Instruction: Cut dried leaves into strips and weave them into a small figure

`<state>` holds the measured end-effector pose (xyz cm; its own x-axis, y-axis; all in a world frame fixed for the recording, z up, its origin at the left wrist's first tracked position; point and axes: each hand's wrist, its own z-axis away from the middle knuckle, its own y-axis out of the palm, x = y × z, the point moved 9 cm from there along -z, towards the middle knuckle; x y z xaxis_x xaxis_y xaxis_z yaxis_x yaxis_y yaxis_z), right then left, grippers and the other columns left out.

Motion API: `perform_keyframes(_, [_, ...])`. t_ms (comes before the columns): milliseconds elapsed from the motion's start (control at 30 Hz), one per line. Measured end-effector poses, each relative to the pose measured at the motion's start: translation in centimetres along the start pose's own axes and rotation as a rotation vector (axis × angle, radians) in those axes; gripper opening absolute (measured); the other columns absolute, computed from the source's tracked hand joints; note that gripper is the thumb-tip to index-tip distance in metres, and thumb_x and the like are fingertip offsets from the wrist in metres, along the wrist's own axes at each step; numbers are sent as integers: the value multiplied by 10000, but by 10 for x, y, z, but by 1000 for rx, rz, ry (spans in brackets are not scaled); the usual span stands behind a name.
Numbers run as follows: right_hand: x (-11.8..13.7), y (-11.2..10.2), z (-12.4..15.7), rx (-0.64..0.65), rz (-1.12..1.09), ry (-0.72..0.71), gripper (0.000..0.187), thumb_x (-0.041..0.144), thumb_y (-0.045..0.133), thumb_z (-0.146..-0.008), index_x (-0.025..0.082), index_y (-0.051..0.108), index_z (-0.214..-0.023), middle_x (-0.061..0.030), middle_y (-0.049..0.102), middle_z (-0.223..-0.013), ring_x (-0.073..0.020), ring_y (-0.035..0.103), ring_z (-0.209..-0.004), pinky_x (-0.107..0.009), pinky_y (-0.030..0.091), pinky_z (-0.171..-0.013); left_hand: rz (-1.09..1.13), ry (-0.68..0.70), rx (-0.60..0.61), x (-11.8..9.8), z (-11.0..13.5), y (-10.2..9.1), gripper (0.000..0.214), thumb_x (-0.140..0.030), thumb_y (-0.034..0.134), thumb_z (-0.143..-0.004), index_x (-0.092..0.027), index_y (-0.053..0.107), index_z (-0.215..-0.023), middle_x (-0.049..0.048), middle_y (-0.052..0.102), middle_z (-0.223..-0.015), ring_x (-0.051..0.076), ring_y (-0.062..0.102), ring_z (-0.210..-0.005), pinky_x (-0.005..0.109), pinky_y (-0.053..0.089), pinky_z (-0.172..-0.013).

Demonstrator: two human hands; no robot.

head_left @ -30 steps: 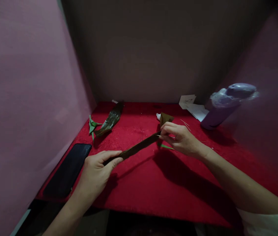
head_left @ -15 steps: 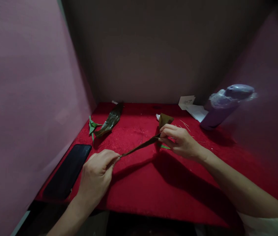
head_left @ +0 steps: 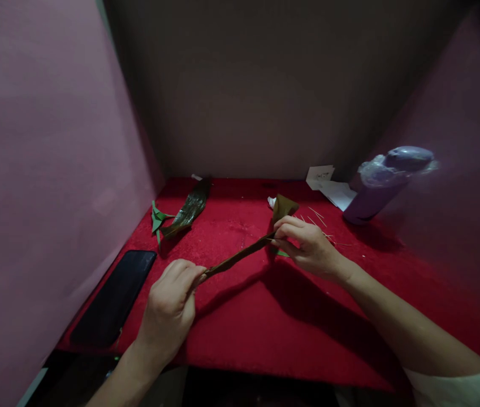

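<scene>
Pink side walls [head_left: 44, 169] and a dark grey back wall [head_left: 235, 90] enclose a desk covered in red cloth [head_left: 240, 328]. Above its middle, a long, narrow, brownish-green leaf strip [head_left: 240, 258] stretches aslant between two bare hands, its shadow falling on the cloth. The left hand [head_left: 169, 299] grips the lower, nearer end in closed fingers; the right hand [head_left: 307, 246] pinches the farther end between thumb and fingertips. Just beyond the right hand are an olive-brown, triangular folded leaf [head_left: 284, 207], partly hidden by its fingers, and thin, pale sticks [head_left: 316, 215]. At left, a glossy dark-green leaf [head_left: 191, 208] lies beside a bright-green folded leaf piece [head_left: 157, 217], with a flat black phone [head_left: 115, 297] nearer the front edge. White paper cards [head_left: 337, 195] lie at back right, next to a tilted purple cylinder [head_left: 373, 200] topped with clear, crinkled plastic [head_left: 377, 171].
</scene>
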<state>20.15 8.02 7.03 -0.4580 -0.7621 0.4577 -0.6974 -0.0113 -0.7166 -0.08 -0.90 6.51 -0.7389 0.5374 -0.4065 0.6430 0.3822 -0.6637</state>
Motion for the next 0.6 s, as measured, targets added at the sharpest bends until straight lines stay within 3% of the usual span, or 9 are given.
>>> perform_keyframes(167, [-3, 2, 1, -15, -30, 2, 107, 116, 514, -825, 184, 535, -746, -50, 556, -834, -155, 527, -755, -290, 436, -658, -30, -18, -66, -1, 0, -2, 259, -96, 569, -795, -200, 612, -1029, 24, 548, -806, 136, 548, -719, 260, 444, -644])
perform_keyframes(600, [-8, 7, -9, -11, -27, 6, 121, 148, 494, -838, 181, 539, -731, -60, 566, -847, -159, 535, -768, -297, 453, -673, -43, 5, -7, 1, 2, 11, 160, -108, 548, -808, -179, 610, -938, 31, 594, -744, 163, 557, -702, 299, 445, -667])
